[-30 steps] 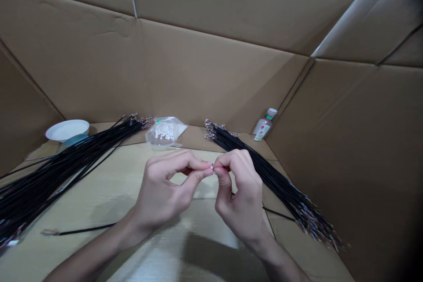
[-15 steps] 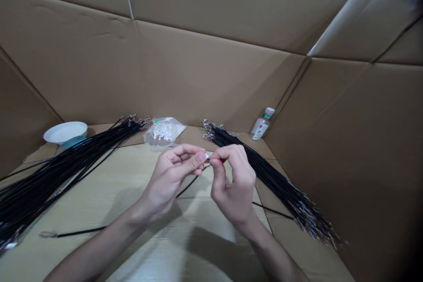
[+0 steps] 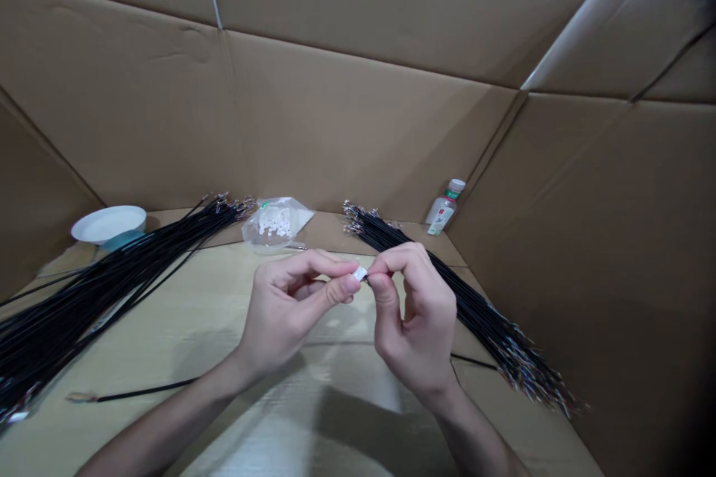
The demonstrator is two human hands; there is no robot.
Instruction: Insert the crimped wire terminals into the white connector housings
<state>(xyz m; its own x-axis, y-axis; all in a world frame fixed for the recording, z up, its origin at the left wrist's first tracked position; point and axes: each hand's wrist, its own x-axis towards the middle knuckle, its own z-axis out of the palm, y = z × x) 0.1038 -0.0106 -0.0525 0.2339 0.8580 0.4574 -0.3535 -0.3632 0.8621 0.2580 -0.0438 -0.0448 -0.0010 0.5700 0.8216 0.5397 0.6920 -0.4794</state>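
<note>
Between the thumb and index finger of my left hand [image 3: 291,309] is a small white plastic connector housing [image 3: 359,273]. My right hand [image 3: 418,320] pinches a thin dark wire [image 3: 366,279] right at the housing's right side; whether its tip is inside the housing is too small to tell. Both hands are raised over the middle of the work surface, fingertips almost meeting. A single black cable [image 3: 148,389] with bare wire ends lies at the left and passes behind my left forearm. Another stretch of black cable [image 3: 474,361] shows to the right of my right wrist.
A big bundle of black cables [image 3: 112,291] lies at left, a second bundle [image 3: 475,313] at right. At the back are a clear bag of white connectors [image 3: 274,223], a white bowl [image 3: 109,223] and a bottle [image 3: 444,209]. Cardboard walls [image 3: 369,119] enclose the surface.
Both hands have shifted slightly to the right, still pinching. More of the white connector housing shows now, and the black cable that hung below the fingers is no longer visible there.
</note>
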